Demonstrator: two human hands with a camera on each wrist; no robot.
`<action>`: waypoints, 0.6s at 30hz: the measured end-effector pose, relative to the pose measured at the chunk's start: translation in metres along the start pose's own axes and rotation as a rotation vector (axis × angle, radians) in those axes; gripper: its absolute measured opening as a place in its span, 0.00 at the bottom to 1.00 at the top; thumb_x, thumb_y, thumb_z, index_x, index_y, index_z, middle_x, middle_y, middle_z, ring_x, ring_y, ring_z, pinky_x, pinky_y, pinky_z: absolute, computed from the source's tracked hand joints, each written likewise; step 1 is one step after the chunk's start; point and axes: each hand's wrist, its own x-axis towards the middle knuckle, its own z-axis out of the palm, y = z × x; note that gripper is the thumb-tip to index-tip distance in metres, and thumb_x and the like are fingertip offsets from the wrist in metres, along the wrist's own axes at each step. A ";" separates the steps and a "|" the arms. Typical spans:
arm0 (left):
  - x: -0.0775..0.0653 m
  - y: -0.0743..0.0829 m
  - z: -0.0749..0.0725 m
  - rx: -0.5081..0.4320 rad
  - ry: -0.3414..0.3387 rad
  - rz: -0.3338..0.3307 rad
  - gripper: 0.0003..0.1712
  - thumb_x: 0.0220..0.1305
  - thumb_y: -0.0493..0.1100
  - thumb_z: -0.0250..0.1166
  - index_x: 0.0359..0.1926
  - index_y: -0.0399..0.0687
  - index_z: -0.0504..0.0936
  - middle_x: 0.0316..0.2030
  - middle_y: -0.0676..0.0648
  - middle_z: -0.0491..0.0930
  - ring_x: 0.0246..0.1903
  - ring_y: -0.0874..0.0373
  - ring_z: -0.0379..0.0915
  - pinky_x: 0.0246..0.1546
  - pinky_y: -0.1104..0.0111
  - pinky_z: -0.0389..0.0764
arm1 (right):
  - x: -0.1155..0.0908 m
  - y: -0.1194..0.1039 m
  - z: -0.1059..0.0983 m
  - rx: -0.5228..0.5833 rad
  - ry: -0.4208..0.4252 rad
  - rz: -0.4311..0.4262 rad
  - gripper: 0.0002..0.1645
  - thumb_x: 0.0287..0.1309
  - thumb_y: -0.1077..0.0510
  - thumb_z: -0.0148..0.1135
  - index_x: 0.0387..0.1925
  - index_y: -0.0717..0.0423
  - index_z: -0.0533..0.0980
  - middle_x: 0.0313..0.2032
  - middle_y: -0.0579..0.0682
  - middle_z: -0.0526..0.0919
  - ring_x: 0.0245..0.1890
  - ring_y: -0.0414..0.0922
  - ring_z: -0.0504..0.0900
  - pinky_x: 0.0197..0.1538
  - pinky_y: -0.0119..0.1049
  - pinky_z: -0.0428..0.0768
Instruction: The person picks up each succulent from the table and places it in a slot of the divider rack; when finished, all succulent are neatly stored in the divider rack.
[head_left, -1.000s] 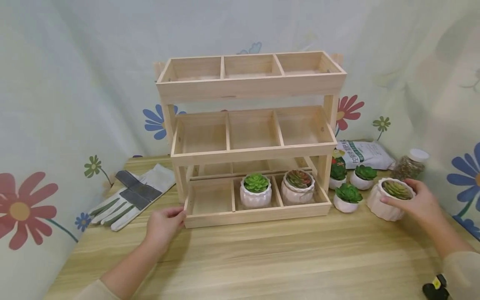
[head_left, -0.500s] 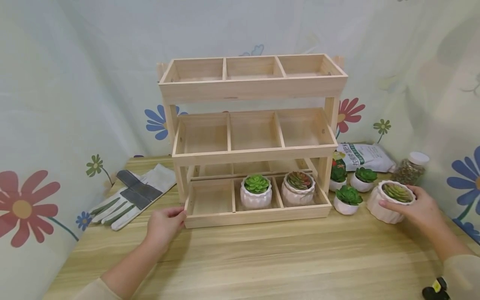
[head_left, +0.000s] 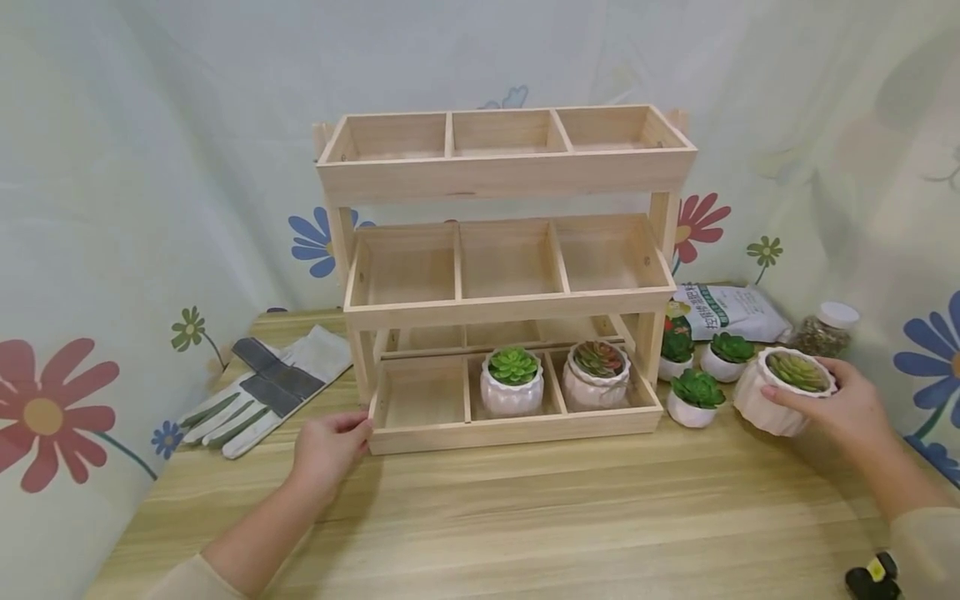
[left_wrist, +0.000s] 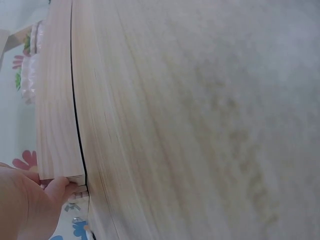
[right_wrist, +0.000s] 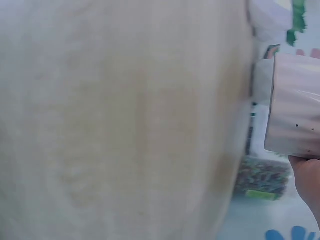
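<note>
A three-tier wooden plant shelf [head_left: 506,177] stands on the table, each tier split into three compartments. At the front left corner of its bottom tier, my left hand [head_left: 327,454] grips the tray's end, thumb [left_wrist: 57,189] at the edge in the left wrist view. My right hand [head_left: 851,408] holds a white ribbed pot with a yellowish-green succulent [head_left: 780,396], slightly tilted and raised just off the table. The bottom tier's middle compartment bears a bright green potted succulent [head_left: 512,383]; its right one bears a reddish potted succulent [head_left: 597,375].
Small white pots with green succulents, the nearest [head_left: 694,398], stand right of the shelf. Behind them lie a white printed bag [head_left: 731,312] and a jar with a white lid [head_left: 823,329]. Work gloves [head_left: 262,392] lie at left. A small black object [head_left: 872,575] is at lower right.
My right hand has raised the potted succulent slightly from the table. My left hand stays at the shelf corner.
</note>
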 end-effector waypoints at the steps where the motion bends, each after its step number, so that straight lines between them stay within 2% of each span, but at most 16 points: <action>1: 0.000 0.000 0.000 0.000 -0.001 0.001 0.14 0.60 0.33 0.62 0.45 0.25 0.80 0.38 0.33 0.81 0.28 0.60 0.78 0.29 0.73 0.82 | 0.000 -0.003 -0.002 0.002 0.005 -0.011 0.54 0.49 0.43 0.70 0.63 0.74 0.56 0.56 0.75 0.63 0.52 0.67 0.63 0.36 0.43 0.72; 3: 0.001 0.000 0.000 -0.003 -0.003 -0.001 0.14 0.60 0.33 0.62 0.45 0.26 0.80 0.38 0.33 0.81 0.28 0.60 0.78 0.30 0.73 0.82 | 0.000 -0.010 -0.006 -0.002 0.007 -0.023 0.53 0.49 0.44 0.70 0.64 0.73 0.56 0.56 0.74 0.63 0.52 0.67 0.63 0.35 0.38 0.70; 10: 0.001 0.001 0.000 -0.003 -0.006 -0.002 0.14 0.61 0.33 0.62 0.45 0.26 0.80 0.38 0.34 0.81 0.28 0.60 0.78 0.28 0.75 0.81 | -0.005 -0.034 -0.010 -0.003 0.018 -0.039 0.55 0.46 0.44 0.72 0.65 0.69 0.56 0.57 0.72 0.64 0.52 0.63 0.64 0.33 0.31 0.67; 18: 0.000 0.001 -0.001 0.011 -0.012 -0.006 0.14 0.61 0.34 0.62 0.45 0.26 0.80 0.39 0.33 0.81 0.28 0.60 0.78 0.28 0.75 0.81 | -0.021 -0.062 -0.007 0.020 0.005 -0.092 0.52 0.44 0.46 0.74 0.64 0.64 0.59 0.56 0.67 0.67 0.45 0.54 0.66 0.26 0.21 0.69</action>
